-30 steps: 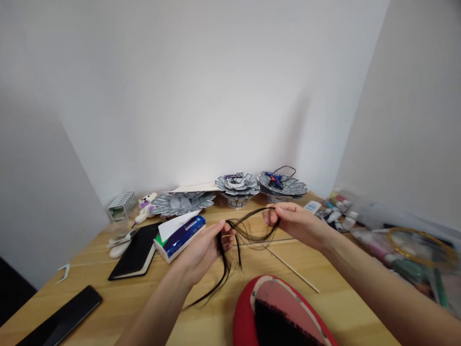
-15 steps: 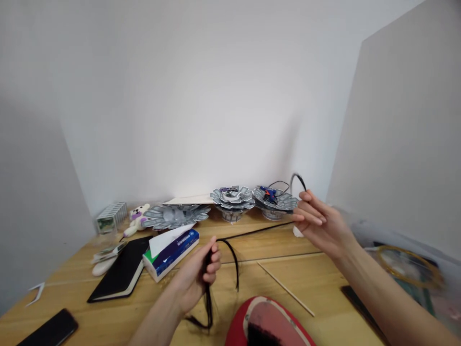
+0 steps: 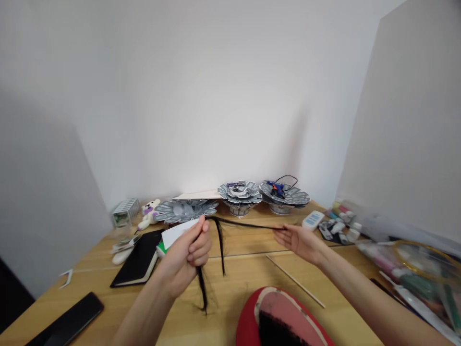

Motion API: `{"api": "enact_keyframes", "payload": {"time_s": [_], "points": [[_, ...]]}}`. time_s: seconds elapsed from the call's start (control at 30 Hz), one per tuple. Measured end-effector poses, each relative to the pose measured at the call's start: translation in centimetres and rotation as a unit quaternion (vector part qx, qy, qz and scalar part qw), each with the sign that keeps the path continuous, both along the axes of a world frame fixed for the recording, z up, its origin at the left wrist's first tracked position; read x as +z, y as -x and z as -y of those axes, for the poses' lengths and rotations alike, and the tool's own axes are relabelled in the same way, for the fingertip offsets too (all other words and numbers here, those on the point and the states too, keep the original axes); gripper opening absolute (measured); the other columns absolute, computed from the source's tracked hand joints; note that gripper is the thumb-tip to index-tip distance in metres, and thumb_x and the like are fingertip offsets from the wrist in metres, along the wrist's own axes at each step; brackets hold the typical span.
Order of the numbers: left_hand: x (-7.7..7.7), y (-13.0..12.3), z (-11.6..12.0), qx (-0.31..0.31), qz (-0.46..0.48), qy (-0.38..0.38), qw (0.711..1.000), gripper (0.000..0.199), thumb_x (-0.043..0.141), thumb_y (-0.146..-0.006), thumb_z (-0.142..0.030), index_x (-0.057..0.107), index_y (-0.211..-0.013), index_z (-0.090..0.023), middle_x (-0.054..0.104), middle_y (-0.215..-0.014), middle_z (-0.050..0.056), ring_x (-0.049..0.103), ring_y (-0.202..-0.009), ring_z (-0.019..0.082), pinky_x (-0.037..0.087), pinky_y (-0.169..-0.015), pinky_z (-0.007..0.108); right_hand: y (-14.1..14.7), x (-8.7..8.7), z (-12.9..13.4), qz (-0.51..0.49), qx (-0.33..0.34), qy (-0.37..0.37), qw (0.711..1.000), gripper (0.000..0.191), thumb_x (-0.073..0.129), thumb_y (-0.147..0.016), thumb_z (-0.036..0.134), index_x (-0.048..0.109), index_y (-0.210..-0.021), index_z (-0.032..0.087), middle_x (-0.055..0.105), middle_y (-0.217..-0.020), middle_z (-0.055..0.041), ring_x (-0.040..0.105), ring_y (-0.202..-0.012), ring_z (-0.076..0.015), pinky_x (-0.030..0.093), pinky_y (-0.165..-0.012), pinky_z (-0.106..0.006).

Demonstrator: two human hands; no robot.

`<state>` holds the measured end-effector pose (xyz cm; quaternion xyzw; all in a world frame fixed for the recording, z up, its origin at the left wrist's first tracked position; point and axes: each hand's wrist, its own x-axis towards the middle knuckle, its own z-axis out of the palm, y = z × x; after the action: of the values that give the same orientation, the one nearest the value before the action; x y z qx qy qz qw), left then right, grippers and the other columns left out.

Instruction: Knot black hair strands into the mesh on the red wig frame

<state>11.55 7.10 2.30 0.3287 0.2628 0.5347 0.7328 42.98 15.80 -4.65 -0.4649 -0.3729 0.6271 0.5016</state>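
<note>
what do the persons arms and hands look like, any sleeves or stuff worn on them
The left forearm and right forearm are bare, with no sleeve in view. The left hand and right hand are ungloved, and no ring, watch or bracelet shows on either.

Hair strands (image 3: 220, 245): black, centre
Round object (image 3: 277, 317): red rim, pink middle, black patch, bottom centre
Notebook (image 3: 135, 257): black, cream page edges, lower left
Glue gun (image 3: 276, 189): blue, upper right
Disc (image 3: 185, 211): silver-grey, panelled pattern, upper centre
Table (image 3: 245, 278): pale wood
</note>
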Motion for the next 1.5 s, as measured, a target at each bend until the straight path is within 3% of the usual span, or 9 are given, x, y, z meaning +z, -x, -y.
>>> {"api": "enact_keyframes", "payload": {"time_s": [0.17,0.4,0.5,0.8,0.93,1.03,1.17,1.3,1.5], "points": [[1.3,0.6,0.3,-0.001,-0.047,-0.029,0.998,0.042,0.033,-0.106,-0.03,0.055,-0.073,-0.016,0.026,-0.042,-0.011,0.006,-0.039,0.006,0.011,-0.034,0.014,1.0,-1.3,1.0,0.154,0.047,0.005,0.987,0.021,0.062,-0.098,0.029,0.064,-0.114,0.016,0.068,-0.111,-0.0065,0.068,-0.088,-0.0196,0.057,-0.075,-0.038],[1.9,-0.1,0.1,-0.054,-0.116,-0.022,0.992,0.04,0.041,-0.104,-0.027,0.058,-0.07,-0.014,0.029,-0.041,-0.01,0.011,-0.036,0.003,0.012,-0.033,0.012,9.8,6.8,4.2,0.188,0.2,-0.215,0.937,0.06,0.079,-0.079,0.042,0.06,-0.135,0.03,0.06,-0.138,-0.0058,0.053,-0.068,-0.0135,0.045,-0.059,-0.028],[2.5,0.3,0.3,-0.043,-0.109,-0.033,0.993,0.038,0.042,-0.104,-0.031,0.057,-0.072,-0.016,0.028,-0.042,-0.011,0.01,-0.036,0.003,0.014,-0.033,0.011,12.6,7.8,4.4,0.209,0.259,-0.223,0.916,0.083,0.09,-0.065,0.034,0.055,-0.14,0.024,0.059,-0.138,-0.0083,0.049,-0.068,-0.0116,0.042,-0.059,-0.026],[4.7,2.3,1.6,0.016,-0.071,-0.064,0.995,0.042,0.035,-0.106,-0.029,0.055,-0.072,-0.018,0.024,-0.044,-0.011,0.011,-0.035,0.005,0.016,-0.032,0.012,13.6,-0.5,3.2,0.213,0.471,-0.079,0.852,0.072,0.09,-0.064,0.029,0.058,-0.129,0.024,0.069,-0.115,-0.0063,0.058,-0.062,-0.0089,0.034,-0.043,-0.017],[5.9,3.3,2.0,0.061,-0.067,-0.076,0.993,0.042,0.032,-0.108,-0.028,0.052,-0.072,-0.019,0.022,-0.045,-0.011,0.012,-0.033,0.004,0.015,-0.031,0.013,14.5,-2.2,3.6,0.2,0.548,-0.035,0.811,0.038,0.082,-0.078,0.02,0.065,-0.111,0.016,0.07,-0.084,0.0005,0.06,-0.056,-0.01,0.041,-0.044,-0.019],[6.4,4.6,2.1,0.098,-0.081,-0.084,0.988,0.042,0.03,-0.108,-0.028,0.051,-0.073,-0.019,0.02,-0.045,-0.011,0.012,-0.033,0.005,0.015,-0.032,0.013,13.4,-1.2,3.4,0.186,0.539,-0.039,0.821,0.024,0.08,-0.081,0.024,0.067,-0.098,0.015,0.061,-0.07,0.0053,0.053,-0.053,-0.0087,0.043,-0.049,-0.021],[5.7,7.0,1.7,0.14,-0.14,-0.093,0.976,0.037,0.037,-0.106,-0.028,0.051,-0.072,-0.018,0.024,-0.047,-0.011,0.012,-0.037,0.005,0.015,-0.034,0.011,10.1,1.3,2.7,0.164,0.474,-0.059,0.863,0.057,0.088,-0.066,0.05,0.064,-0.106,0.016,0.051,-0.069,0.0069,0.041,-0.053,-0.007,0.031,-0.048,-0.02],[3.7,9.5,1.1,0.144,-0.244,-0.092,0.955,0.035,0.057,-0.096,-0.04,0.056,-0.07,-0.016,0.028,-0.046,-0.011,0.011,-0.04,0.004,0.013,-0.035,0.011,7.0,3.4,2.0,0.171,0.422,-0.08,0.887,0.057,0.074,-0.073,0.067,0.066,-0.097,0.016,0.042,-0.062,0.0073,0.029,-0.05,-0.0081,0.021,-0.047,-0.023],[1.0,12.3,0.8,0.105,-0.398,-0.087,0.907,0.045,0.074,-0.078,-0.056,0.063,-0.067,-0.014,0.032,-0.042,-0.009,0.016,-0.042,0.005,0.007,-0.04,0.016,4.7,5.2,0.7,0.258,0.366,-0.13,0.885,0.039,0.069,-0.088,0.052,0.072,-0.082,0.013,0.046,-0.055,0.0067,0.036,-0.048,-0.0095,0.03,-0.049,-0.025]]}}
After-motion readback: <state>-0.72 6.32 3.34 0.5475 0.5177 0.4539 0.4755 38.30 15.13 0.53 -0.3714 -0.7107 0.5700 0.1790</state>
